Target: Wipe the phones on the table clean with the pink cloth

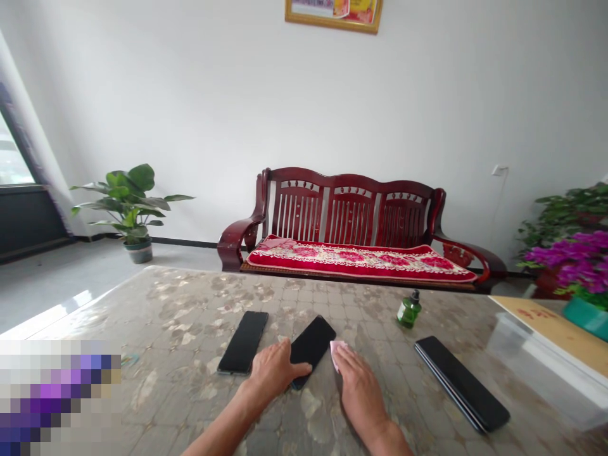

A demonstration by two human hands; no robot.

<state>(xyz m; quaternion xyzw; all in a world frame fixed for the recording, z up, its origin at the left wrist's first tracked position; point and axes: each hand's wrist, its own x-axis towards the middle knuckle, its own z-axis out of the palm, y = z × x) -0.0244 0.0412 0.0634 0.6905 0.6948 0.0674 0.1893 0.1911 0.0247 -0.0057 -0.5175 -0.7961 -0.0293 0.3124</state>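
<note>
My left hand [273,367] grips the left side of a black smartphone [313,345] that lies tilted on the table, its thumb across the lower part of the screen. In my right hand [358,383], just right of that phone, a folded pale pink cloth [337,352] is pressed under the fingertips. A second dark smartphone [244,342] lies flat to the left of my left hand. Farther right, a small stack of black phones [460,383] rests at a slant. Behind it stands a green spray bottle [409,310] with a black top.
The table [180,392] has a patterned, glossy cover. A clear plastic box [536,367] and a tan board [555,326] lie at the right, beside purple flowers [579,259] in a teal pot. Beyond the table stands a red wooden bench [351,209].
</note>
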